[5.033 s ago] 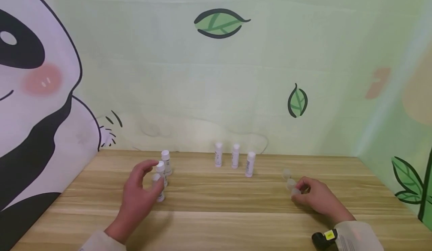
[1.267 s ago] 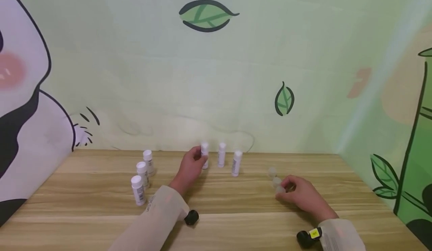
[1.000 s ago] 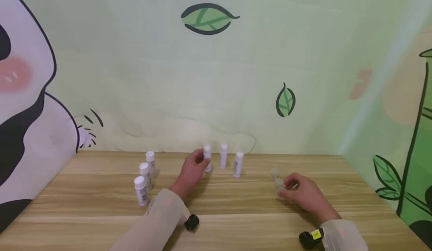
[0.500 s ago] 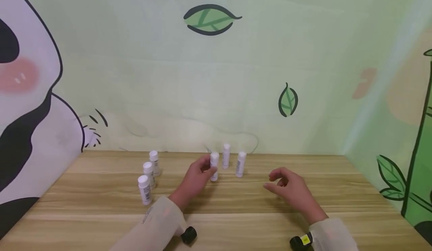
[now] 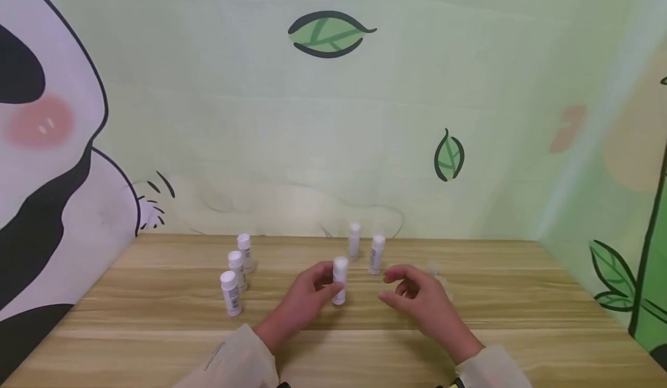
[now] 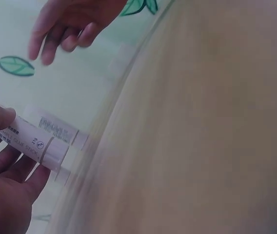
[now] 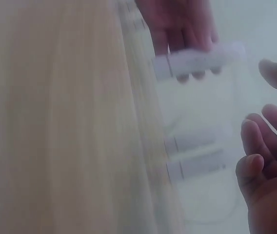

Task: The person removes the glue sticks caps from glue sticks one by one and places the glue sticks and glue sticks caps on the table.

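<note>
My left hand [image 5: 304, 300] holds a white glue stick [image 5: 340, 269] upright between thumb and fingers, over the middle of the table. In the left wrist view the printed words on this glue stick [image 6: 26, 139] can be read. My right hand [image 5: 427, 304] is held just right of it, thumb and forefinger apart with nothing between them; the other fingers curl loosely. Behind the hands stand two more glue sticks [image 5: 376, 255]. Farther left, three white capped bottles [image 5: 231, 294] stand in a slanting row. Small clear round pieces [image 5: 442, 281] lie partly hidden behind my right hand.
The wooden table [image 5: 156, 347] ends at a pale green backdrop [image 5: 250, 133] printed with a panda and leaves. The backdrop rises straight behind the two standing glue sticks.
My left hand has brought the leftmost glue stick from the back row towards me. My right hand has left the clear round pieces and moved left, near that stick. The bottles stand as before.
</note>
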`<state>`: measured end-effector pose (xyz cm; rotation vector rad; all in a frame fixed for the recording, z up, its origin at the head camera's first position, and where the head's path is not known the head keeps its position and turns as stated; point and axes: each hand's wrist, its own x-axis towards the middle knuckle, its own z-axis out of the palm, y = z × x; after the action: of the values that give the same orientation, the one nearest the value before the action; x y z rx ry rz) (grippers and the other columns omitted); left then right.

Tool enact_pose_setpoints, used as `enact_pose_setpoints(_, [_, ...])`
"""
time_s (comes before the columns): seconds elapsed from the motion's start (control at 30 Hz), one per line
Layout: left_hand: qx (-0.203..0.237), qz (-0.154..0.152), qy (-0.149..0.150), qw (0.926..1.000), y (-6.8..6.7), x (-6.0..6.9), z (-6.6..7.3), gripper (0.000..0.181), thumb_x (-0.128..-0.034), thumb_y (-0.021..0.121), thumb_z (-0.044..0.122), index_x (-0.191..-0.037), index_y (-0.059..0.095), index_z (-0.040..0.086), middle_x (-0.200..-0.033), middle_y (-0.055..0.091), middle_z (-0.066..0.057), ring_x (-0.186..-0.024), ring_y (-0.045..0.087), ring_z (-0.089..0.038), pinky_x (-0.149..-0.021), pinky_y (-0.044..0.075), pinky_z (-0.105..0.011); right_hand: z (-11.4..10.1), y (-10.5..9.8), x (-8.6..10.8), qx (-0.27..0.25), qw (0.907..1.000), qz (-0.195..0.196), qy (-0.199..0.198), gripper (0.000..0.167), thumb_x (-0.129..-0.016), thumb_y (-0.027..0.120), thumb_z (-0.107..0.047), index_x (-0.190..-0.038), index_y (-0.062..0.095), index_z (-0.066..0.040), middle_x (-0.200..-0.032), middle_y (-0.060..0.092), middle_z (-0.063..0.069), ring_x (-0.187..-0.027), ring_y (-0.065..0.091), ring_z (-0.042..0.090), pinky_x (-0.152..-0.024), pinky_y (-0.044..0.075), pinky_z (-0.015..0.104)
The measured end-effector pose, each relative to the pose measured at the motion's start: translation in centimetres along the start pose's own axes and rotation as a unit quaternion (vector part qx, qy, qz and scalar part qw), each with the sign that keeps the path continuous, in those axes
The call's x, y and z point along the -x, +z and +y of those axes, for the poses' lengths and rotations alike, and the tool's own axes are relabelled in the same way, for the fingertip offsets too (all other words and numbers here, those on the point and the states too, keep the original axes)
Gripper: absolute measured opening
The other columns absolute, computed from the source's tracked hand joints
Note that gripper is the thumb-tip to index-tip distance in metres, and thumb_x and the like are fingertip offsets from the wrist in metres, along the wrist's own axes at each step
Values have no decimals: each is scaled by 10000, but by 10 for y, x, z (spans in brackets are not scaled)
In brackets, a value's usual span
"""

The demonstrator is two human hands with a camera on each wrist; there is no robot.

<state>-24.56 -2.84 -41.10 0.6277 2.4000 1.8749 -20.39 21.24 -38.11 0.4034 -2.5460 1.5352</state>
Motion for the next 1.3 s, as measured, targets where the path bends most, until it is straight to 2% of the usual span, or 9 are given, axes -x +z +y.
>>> enact_pose_setpoints(0.2, [107,-367,122,9992,5,20,8,387,-939,634,204,-1283,569,38,-1193,649,-137,-1105,603,-237,-953,504,-362,-14,17,9,-270,9995,-170,-67,390,-793,800,-260,-1145,656,-174,-1096,652,140,-762,578,89,-643,493,206])
enact_pose_setpoints(0.47, [347,-809,281,9957,9,41,19,389,-946,626,240,-1295,563,79,-1261,626,-135,-1181,582,-229,-986,486,-269,-22,36,20,-496,9966,-215,-619,452,-765,820,-248,-1177,651,-170,-1045,653,149,-720,576,49,-589,478,191])
enact_pose_setpoints(0.6, [440,-953,405,9936,10,49,21,385,-941,633,238,-1283,569,70,-1273,619,-158,-1193,579,-231,-984,478,-231,-26,40,24,-502,9958,-157,-748,414,-758,823,-252,-1134,664,-185,-993,652,92,-696,559,41,-576,466,186])
enact_pose_setpoints(0.77, [388,-1043,410,9929,10,60,23,368,-939,635,249,-1272,583,101,-1250,640,-95,-1162,594,-160,-972,478,-211,-31,43,28,-437,9960,-282,-728,367,-766,816,-279,-1085,673,-170,-873,663,28,-686,545,38,-572,460,190])
enact_pose_setpoints(0.93, [445,-1069,215,9930,8,69,26,377,-935,637,298,-1272,588,137,-1239,648,-49,-1139,605,-120,-963,475,-200,-32,48,31,-474,9964,-416,-570,350,-753,821,-299,-1048,677,-179,-849,664,13,-704,550,43,-581,454,182])
enact_pose_setpoints(1.03, [514,-1083,136,9927,7,72,27,378,-931,639,318,-1265,594,145,-1246,645,-45,-1136,609,-116,-957,477,-197,-32,50,32,-472,9961,-437,-604,335,-754,821,-291,-1035,673,-187,-864,672,-2,-708,550,43,-580,458,184])
enact_pose_setpoints(1.3, [579,-1151,145,9916,5,73,25,360,-931,648,258,-1256,599,111,-1258,638,-76,-1130,610,-97,-945,479,-178,-34,53,32,-365,9965,-382,-646,284,-775,802,-324,-1010,670,-232,-855,643,-48,-703,537,38,-580,462,191])
